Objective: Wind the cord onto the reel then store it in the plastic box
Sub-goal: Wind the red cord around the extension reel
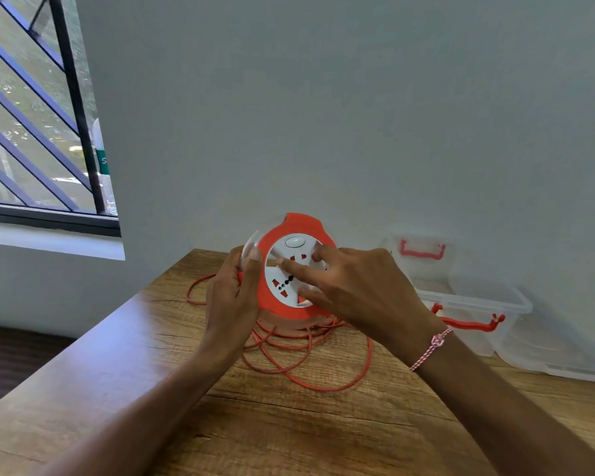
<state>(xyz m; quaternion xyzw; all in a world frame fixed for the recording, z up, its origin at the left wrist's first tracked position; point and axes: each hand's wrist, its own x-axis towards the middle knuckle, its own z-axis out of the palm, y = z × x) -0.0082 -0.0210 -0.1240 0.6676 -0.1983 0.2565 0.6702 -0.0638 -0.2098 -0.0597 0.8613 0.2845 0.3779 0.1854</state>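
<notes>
Reel (284, 280): orange body, white socket face, clear flange at the back. It is held up off the surface (289, 424), tilted so the face points toward the camera, roughly centre frame and close to the wall (323, 115).

Left hand (232, 297): grip closed on the reel's left edge. The fingers curl round the clear flange from behind and the thumb sits on the front rim. This hand carries the reel.

Right hand (361, 286): grip spread wide, not wrapped round anything. The fingertips sit on the white face, with the index lying nearly straight across the sockets, another finger bent near the top right by the round button, and the thumb at the lower edge of the white disc. Cannot tell whether the fingers press into recesses. There is a pink-and-white braided bracelet (431, 348) on this wrist.

Cord (282, 338): orange, mostly unwound, lying in loose overlapping loops on the surface right under and in front of the reel. One loop pokes out to the left behind the left hand. Where it joins the reel is hidden by the hands.

Plastic box (495, 297): clear, open-topped, on the surface at the right, against the wall and well apart from the reel. A red latch handle (468, 324) hangs on its near side. Its clear lid (423, 266), also with a red handle, stands leaning on the wall just behind it.

The surface is wood-grain brown. A barred window (31, 115) is at the upper left.
</notes>
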